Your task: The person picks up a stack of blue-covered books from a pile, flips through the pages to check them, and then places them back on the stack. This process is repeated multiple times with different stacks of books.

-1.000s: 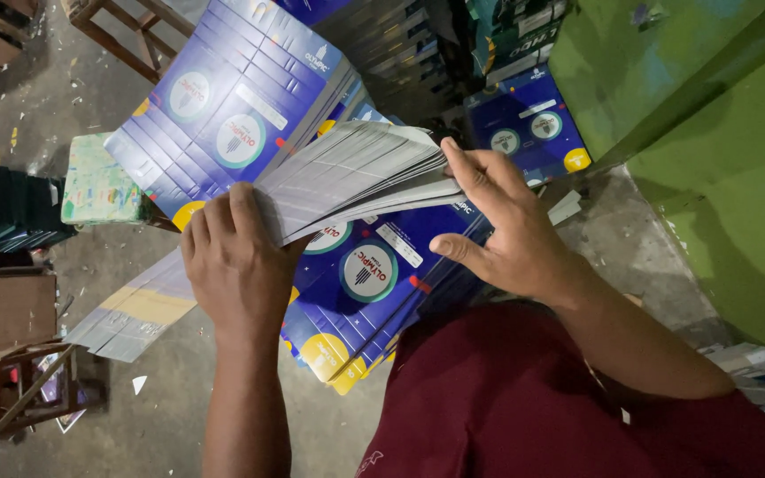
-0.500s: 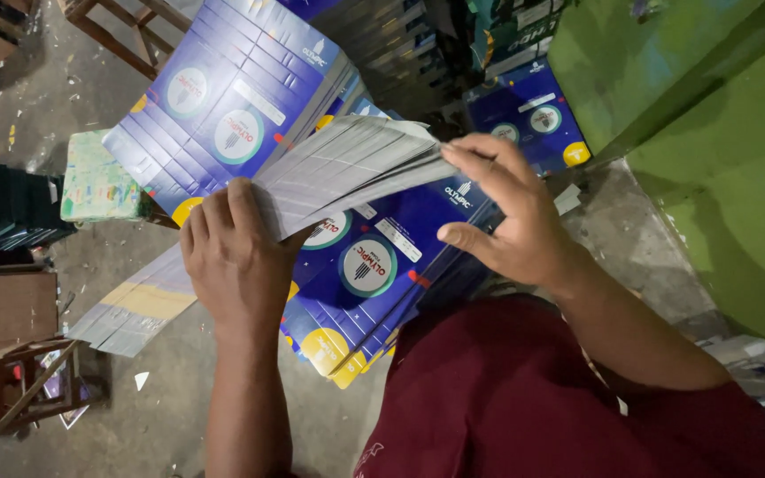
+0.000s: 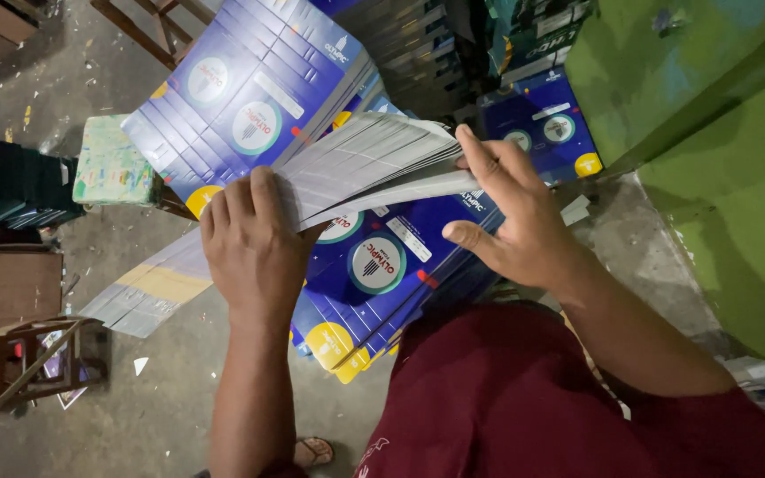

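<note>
Gripping a thick bundle of flat printed carton sheets, the left hand closes over the near end, fingers curled across the top and the thumb hidden beneath. The right hand meets the far edge of the same bundle: its fingers are half open, spread along the fanned grey edges, thumb pointing inward under the sheets. The bundle sits at chest height, tilted, directly above a lower stack of blue carton sheets with round labels and yellow corners. A second blue stack lies behind it, and a third lies beside the green wall. A wooden stool stands on the concrete floor.
</note>
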